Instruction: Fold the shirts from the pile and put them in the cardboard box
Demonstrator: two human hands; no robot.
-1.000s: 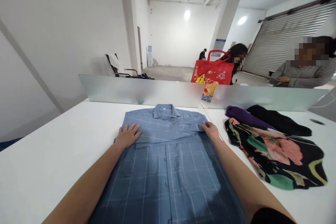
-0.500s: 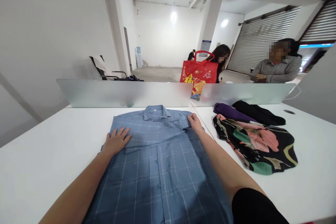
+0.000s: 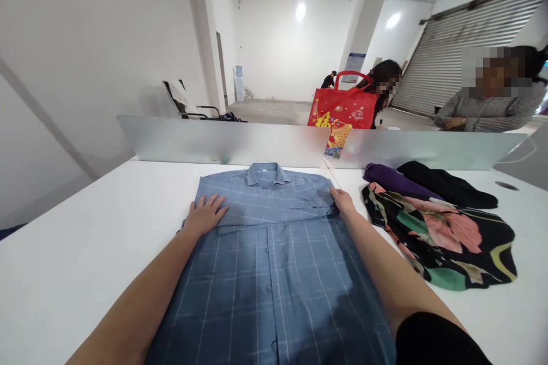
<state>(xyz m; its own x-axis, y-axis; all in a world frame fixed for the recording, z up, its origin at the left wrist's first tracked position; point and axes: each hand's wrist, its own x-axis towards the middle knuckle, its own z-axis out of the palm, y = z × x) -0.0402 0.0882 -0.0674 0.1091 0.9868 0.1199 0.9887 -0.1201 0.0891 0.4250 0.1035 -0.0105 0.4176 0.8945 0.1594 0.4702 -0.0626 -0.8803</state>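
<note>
Pinching blue shirt [image 3: 274,256], right fingers [image 3: 337,193] near floral garment [image 3: 454,232], left fingers [image 3: 213,201] spread flat

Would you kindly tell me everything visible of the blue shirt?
The shirt is blue with a pale windowpane check, in thin-looking fabric. It lies front up on the white table, collar toward the frosted divider, buttons down the middle, sleeve fabric folded across the chest; its hem is out of view. The left hand rests spread on one side; the right hand touches the opposite edge.
</note>
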